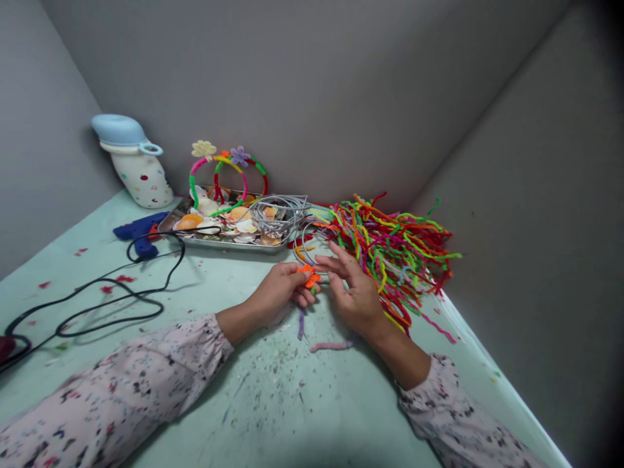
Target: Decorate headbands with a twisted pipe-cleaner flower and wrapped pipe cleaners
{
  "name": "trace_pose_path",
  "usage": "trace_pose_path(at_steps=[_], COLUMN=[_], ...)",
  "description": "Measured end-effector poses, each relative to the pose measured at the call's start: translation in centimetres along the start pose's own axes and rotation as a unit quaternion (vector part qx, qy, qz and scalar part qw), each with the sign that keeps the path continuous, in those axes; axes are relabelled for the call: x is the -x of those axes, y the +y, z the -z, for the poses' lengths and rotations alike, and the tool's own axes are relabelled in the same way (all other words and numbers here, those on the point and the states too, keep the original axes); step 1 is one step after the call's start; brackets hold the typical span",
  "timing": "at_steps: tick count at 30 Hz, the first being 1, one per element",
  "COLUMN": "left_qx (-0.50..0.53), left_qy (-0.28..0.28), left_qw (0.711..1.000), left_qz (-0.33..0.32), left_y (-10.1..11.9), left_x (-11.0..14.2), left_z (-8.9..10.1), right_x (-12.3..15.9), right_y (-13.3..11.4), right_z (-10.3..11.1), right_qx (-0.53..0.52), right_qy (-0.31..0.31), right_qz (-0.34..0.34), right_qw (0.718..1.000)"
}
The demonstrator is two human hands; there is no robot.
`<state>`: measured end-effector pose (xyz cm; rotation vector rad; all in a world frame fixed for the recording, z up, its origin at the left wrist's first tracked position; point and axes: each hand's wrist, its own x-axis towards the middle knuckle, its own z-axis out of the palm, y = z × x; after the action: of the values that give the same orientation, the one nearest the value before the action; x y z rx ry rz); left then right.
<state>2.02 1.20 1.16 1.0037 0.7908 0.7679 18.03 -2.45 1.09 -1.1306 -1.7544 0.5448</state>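
Observation:
My left hand [281,290] rests on the pale green table [273,403] and pinches a small orange pipe-cleaner flower [308,275] with a purple stem hanging below it. My right hand [351,290] is just to its right, fingers curled, with the fingertips touching the flower and a thin grey wire hoop [305,242]. A pile of coloured pipe cleaners [394,247] lies right behind my right hand. A short pink pipe-cleaner piece [330,346] lies on the table near my right wrist.
A metal tray [229,242] with shells, grey wire hoops and finished coloured headbands [227,175] stands at the back. A blue glue gun [139,231] with a black cord [97,299] lies left. A white spotted jug [139,166] sits in the corner. Grey walls enclose the table.

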Motion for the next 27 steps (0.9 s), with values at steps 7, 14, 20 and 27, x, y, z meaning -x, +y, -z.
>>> trace_pose_path(at_steps=[7, 14, 20, 27], left_qx=[-0.012, -0.009, -0.009, -0.015], left_qy=[-0.009, -0.002, 0.011, 0.012], left_qw=[1.000, 1.000, 1.000, 0.999], left_qz=[-0.012, -0.008, -0.016, -0.026], left_y=[-0.3, -0.3, -0.4, -0.5], left_x=[-0.2, -0.1, -0.1, -0.2], left_z=[0.0, 0.0, 0.0, 0.1], right_x=[0.1, -0.5, -1.2, -0.9], right_y=[0.3, 0.0, -0.3, -0.7], right_z=[-0.4, 0.5, 1.9, 1.8], right_qx=[0.017, 0.084, 0.153, 0.215], right_qy=[0.016, 0.089, -0.002, -0.056], right_qz=[-0.002, 0.015, 0.043, 0.098], right_qw=[1.000, 0.992, 0.987, 0.970])
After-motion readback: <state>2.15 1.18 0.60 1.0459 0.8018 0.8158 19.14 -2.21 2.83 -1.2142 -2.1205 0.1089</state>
